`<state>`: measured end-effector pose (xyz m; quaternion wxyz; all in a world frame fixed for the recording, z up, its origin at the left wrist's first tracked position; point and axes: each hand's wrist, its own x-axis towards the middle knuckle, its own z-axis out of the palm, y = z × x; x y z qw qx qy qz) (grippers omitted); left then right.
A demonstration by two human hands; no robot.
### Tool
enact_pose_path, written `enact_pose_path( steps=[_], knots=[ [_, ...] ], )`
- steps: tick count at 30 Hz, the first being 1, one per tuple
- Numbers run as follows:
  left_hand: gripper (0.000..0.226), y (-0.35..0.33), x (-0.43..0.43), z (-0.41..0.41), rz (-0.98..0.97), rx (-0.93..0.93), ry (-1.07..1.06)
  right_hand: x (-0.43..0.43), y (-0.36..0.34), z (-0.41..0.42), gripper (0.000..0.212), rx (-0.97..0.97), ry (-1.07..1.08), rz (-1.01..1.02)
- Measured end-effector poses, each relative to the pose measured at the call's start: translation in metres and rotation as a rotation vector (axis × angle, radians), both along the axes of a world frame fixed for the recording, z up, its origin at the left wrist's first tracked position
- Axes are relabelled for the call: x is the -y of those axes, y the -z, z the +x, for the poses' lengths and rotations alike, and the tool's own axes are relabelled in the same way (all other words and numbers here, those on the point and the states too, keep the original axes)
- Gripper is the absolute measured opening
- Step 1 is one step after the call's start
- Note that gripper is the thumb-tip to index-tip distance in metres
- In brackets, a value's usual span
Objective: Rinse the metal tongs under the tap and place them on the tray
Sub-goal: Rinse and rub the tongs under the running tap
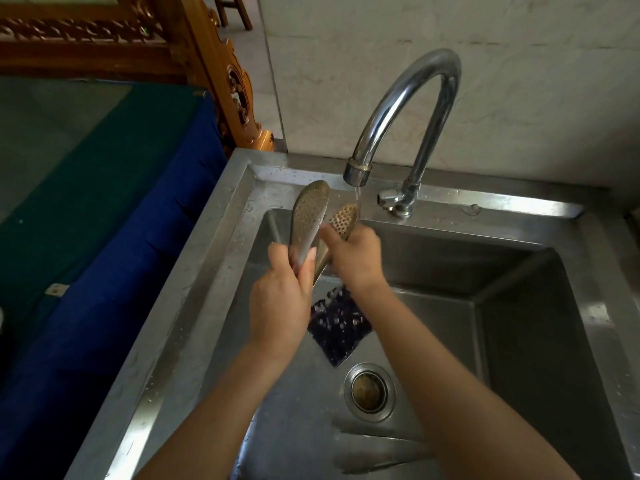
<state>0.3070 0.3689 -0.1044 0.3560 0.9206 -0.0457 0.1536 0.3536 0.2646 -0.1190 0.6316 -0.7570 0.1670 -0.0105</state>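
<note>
The metal tongs (pixel 309 213) have two perforated spoon-shaped ends and point up and away over the steel sink (pixel 519 323). My left hand (pixel 282 306) grips their lower arms. My right hand (pixel 356 258) holds the right-hand blade (pixel 343 218), with the thumb across it. Water runs from the curved chrome tap (pixel 408 112) in a thin stream onto that right blade. No tray is in view.
A dark purple scrub pad (pixel 337 327) lies on the sink floor below my hands, near the drain (pixel 370 391). Left of the sink is a surface under blue and green cloth (pixel 104 202). A carved wooden frame (pixel 221 74) stands behind it, and a pale wall backs the tap.
</note>
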Motion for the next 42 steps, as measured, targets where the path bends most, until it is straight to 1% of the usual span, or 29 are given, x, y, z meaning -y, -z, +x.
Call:
enact_pose_path(
  steps=[2,3,5,6,9,10,11,15,16,18,19,21,24,25,26,29,31,33,35,37,39,40,41,42],
  knots=[
    [0.059,-0.003,0.001,0.001,0.0,0.004,0.001,0.008,-0.008,0.011,0.032,0.1,0.098,-0.015],
    [0.058,-0.004,0.001,0.001,0.011,0.008,0.008,0.01,-0.01,0.016,0.027,0.154,0.117,-0.038],
    [0.055,-0.004,-0.002,0.0,0.038,0.014,0.027,0.009,-0.011,0.02,0.017,0.226,0.065,-0.103],
    [0.056,-0.003,-0.004,-0.001,0.041,0.005,0.028,0.008,-0.009,0.019,0.016,0.252,0.019,-0.134],
    [0.062,0.003,-0.013,-0.006,0.012,-0.061,0.009,0.003,-0.001,0.014,0.02,0.33,-0.044,-0.208],
    [0.063,0.005,-0.014,-0.007,0.001,-0.073,0.004,0.002,0.002,0.012,0.023,0.339,-0.042,-0.199],
    [0.062,0.007,-0.015,-0.008,-0.011,-0.077,0.004,0.002,0.004,0.009,0.026,0.327,-0.028,-0.141],
    [0.054,0.01,-0.012,-0.01,-0.037,-0.058,0.032,0.004,0.003,0.0,0.05,0.176,0.033,0.33],
    [0.053,0.011,-0.011,-0.01,-0.033,-0.062,0.037,0.004,0.002,0.001,0.053,0.136,0.019,0.492],
    [0.055,0.013,-0.011,-0.009,-0.031,-0.084,0.033,0.004,0.0,0.002,0.061,0.089,-0.054,0.919],
    [0.057,0.015,-0.011,-0.009,-0.039,-0.089,0.03,0.004,-0.001,0.002,0.065,0.086,-0.081,1.08],
    [0.06,0.017,-0.013,-0.007,-0.064,-0.076,0.03,0.005,-0.002,0.003,0.069,0.105,-0.121,1.245],
    [0.061,0.016,-0.015,-0.004,-0.123,-0.064,0.045,0.008,-0.004,0.001,0.072,0.131,-0.179,1.38],
    [0.059,0.016,-0.014,-0.003,-0.148,-0.077,0.048,0.009,-0.005,0.001,0.068,0.139,-0.199,1.377],
    [0.056,0.015,-0.014,-0.002,-0.186,-0.102,0.047,0.01,-0.004,0.0,0.061,0.151,-0.215,1.332],
    [0.05,0.016,-0.013,0.01,-0.356,-0.248,0.028,0.015,-0.004,-0.002,0.034,0.174,-0.215,0.996],
    [0.052,0.018,-0.013,0.021,-0.449,-0.43,0.02,0.019,-0.007,-0.001,0.022,0.185,-0.195,0.803],
    [0.053,0.02,-0.012,0.029,-0.6,-0.698,0.034,0.022,-0.011,0.001,0.021,0.177,-0.179,0.718],
    [0.048,0.022,-0.007,0.033,-0.764,-0.89,0.071,0.022,-0.013,0.004,0.023,0.152,-0.186,0.737],
    [0.041,0.021,0.0,0.036,-0.851,-0.975,0.102,0.018,-0.016,0.004,0.025,0.136,-0.186,0.841],
    [0.039,0.018,0.007,0.04,-0.923,-1.032,0.141,0.014,-0.018,0.002,0.027,0.137,-0.187,1.003],
    [0.037,0.015,0.01,0.042,-0.946,-1.03,0.179,0.014,-0.019,0.001,0.028,0.142,-0.185,1.054],
    [0.033,0.014,0.012,0.044,-0.966,-0.985,0.217,0.014,-0.019,0.001,0.028,0.151,-0.178,1.074],
    [0.029,0.012,0.013,0.045,-0.984,-0.895,0.244,0.015,-0.02,0.002,0.029,0.165,-0.163,1.076]
  ],
)
